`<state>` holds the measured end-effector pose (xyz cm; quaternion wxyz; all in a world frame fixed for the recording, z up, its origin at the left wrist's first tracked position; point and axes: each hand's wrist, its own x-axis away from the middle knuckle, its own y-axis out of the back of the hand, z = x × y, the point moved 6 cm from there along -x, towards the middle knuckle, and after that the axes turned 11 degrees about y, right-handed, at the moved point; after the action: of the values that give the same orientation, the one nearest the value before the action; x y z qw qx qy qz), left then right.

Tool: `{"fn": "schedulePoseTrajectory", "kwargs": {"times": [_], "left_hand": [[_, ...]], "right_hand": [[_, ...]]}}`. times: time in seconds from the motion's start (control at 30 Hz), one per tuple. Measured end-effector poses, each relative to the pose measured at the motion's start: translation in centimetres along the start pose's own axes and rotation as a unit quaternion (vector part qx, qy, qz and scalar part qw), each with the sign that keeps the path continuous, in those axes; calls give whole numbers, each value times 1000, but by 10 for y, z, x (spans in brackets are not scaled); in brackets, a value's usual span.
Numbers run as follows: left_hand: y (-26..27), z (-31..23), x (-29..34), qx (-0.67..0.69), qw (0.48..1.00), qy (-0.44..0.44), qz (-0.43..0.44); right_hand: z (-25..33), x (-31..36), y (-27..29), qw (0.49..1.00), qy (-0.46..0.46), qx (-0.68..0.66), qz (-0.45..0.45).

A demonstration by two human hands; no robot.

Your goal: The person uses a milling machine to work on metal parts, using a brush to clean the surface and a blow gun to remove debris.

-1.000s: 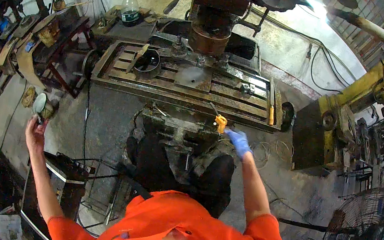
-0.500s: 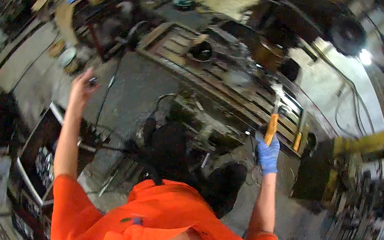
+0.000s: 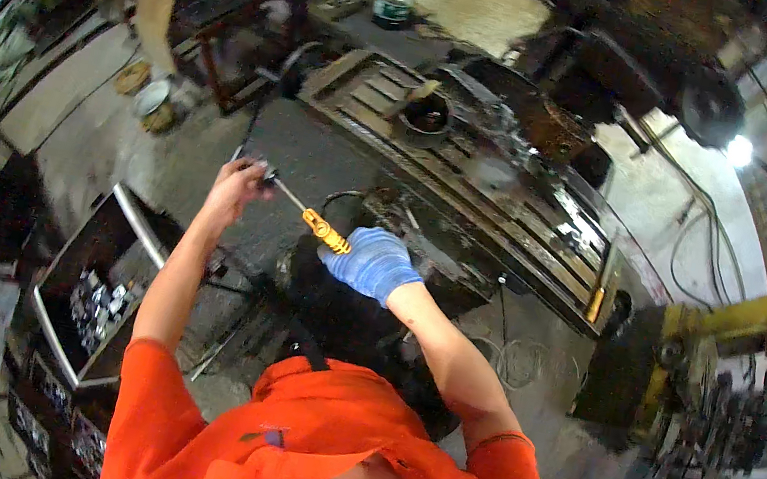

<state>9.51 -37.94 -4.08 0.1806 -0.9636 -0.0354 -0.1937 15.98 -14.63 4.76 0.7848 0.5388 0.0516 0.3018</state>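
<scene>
My left hand (image 3: 231, 192), bare, pinches a small dark metal part (image 3: 268, 178) between thumb and fingers. In my right hand (image 3: 371, 263), which wears a blue glove, is a yellow-handled tool (image 3: 326, 230), its handle partly hidden in the fist. The tool's thin metal shaft points left, and its tip meets or nearly meets the small part; contact is too small to tell. Both hands are in front of my body, short of the slotted machine table (image 3: 369, 85). The exact kind of tool is unclear.
A dark pot (image 3: 424, 119) and another yellow-handled tool (image 3: 599, 296) lie on the machine table. At lower left, an open metal box (image 3: 54, 327) contains several shiny parts. A clear bottle (image 3: 395, 3) stands at the back. Yellow machinery (image 3: 747, 311) is at right.
My right hand has swung left from over the machine table's right end, bringing the yellow-handled tool to the small part. My left hand has moved right, still pinching that part.
</scene>
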Motion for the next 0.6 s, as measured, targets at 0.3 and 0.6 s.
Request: {"fn": "schedulePoseTrajectory", "kwargs": {"times": [0.3, 0.6], "left_hand": [[10, -3, -6, -91, 996, -3, -5], [-73, -9, -10, -103, 994, -12, 21]], "right_hand": [[-113, 99, 58, 981, -175, -2, -87], [-247, 85, 101, 921, -333, 15, -203]]}}
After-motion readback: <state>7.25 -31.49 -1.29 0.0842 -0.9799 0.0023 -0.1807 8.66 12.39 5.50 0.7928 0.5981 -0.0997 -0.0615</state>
